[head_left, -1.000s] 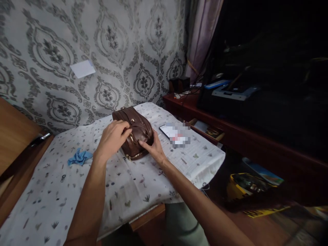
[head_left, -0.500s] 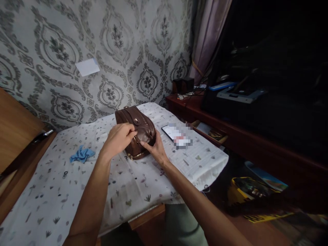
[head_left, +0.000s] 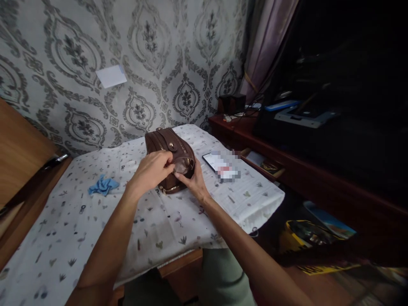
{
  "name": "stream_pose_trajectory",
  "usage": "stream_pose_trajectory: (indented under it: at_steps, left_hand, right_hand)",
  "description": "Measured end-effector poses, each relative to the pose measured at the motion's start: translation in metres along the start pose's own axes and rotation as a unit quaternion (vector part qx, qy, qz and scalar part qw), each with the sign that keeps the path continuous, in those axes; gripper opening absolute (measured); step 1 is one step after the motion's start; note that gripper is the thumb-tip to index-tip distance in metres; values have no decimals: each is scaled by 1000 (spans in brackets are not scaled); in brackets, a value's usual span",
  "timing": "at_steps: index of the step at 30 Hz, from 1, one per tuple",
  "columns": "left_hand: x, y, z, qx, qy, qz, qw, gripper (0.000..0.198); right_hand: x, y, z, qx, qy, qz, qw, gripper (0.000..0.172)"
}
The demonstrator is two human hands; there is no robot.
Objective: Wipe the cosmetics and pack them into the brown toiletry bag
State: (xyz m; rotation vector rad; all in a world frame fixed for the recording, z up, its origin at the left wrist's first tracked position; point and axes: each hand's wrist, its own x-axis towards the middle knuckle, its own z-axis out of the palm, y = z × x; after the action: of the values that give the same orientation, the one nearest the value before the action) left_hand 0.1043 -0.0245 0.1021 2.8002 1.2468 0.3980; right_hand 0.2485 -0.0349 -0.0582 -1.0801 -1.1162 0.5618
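A brown leather bag [head_left: 168, 144] with gold-coloured zippers and studs lies on the patterned white cloth [head_left: 165, 229]. My left hand [head_left: 154, 168] is closed in a pinch at the bag's near end, by a zipped edge. What exactly sits between its fingertips is hidden. My right hand [head_left: 196, 180] grips the bag's right side, its thumb on the near face and its fingers behind. Between both hands, a curved, glossy part of the bag bulges beside a dark gap.
Left of the bag is a crumpled blue cloth [head_left: 103, 185]. A phone [head_left: 219, 165] with a lit screen lies to the right. Beyond the table's right edge stands a dark red desk [head_left: 231, 127] with an open drawer [head_left: 263, 163]. A yellow bag [head_left: 295, 238] is below it.
My left hand has shifted slightly right and up along the bag's edge. The glossy bulge between my hands shows more. My view has tilted down a little.
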Motion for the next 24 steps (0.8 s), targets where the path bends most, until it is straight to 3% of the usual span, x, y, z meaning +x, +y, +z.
stream_pose_trajectory:
  at_steps: [4, 8, 11, 18, 24]
  left_hand:
    - [-9, -1, 8, -68, 41, -18, 997, 5]
    - [-21, -3, 20, -161, 110, -51, 979, 18]
    - [-29, -5, 31, -173, 134, -25, 975, 18]
    - [-47, -11, 59, -15, 214, 123, 969, 30]
    - [-58, -8, 85, 102, 258, 171, 945, 24]
  right_hand:
    - [-2, 2, 2, -16, 4, -2, 1000, 105]
    - [-3, 3, 4, -34, 9, -3, 999, 106]
    - [-4, 0, 5, -56, 11, -3, 998, 103]
    - [0, -12, 3, -52, 12, -38, 998, 95]
    - [2, -12, -6, -31, -19, -47, 998, 96]
